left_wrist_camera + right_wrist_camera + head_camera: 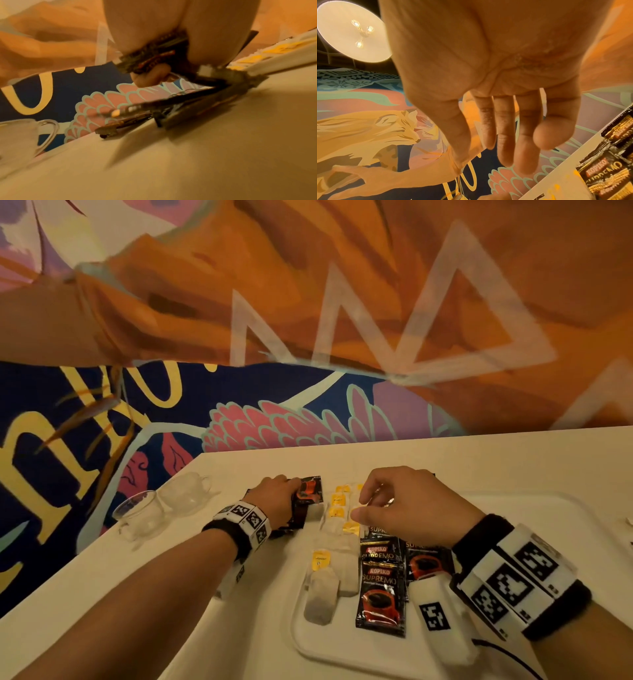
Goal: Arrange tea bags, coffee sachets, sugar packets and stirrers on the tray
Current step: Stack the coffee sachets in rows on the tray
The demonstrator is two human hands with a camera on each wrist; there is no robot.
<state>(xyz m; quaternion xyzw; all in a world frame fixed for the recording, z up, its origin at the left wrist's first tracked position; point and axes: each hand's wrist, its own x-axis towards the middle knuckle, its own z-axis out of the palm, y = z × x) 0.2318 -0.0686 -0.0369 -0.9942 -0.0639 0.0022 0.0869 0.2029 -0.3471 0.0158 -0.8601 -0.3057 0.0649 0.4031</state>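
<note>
A white tray (534, 508) lies on the table. It holds a column of tea bags (322, 597) with yellow tags and, to their right, black Kopiko coffee sachets (380, 594). My left hand (291, 494) is just left of the tray's far corner and grips a small stack of black coffee sachets (310, 489). The left wrist view shows that stack (154, 58) pinched, with more dark sachets (180, 108) fanned on the table below it. My right hand (368, 505) hovers over the far tea bags (337, 501). In the right wrist view its fingers (505, 135) are straight, with nothing in the palm.
Two clear glass cups (144, 511) (185, 491) stand at the table's left edge, beyond my left wrist. A painted mural wall rises behind the table. The tray's right half is bare. A black cable (507, 652) trails from my right wrist.
</note>
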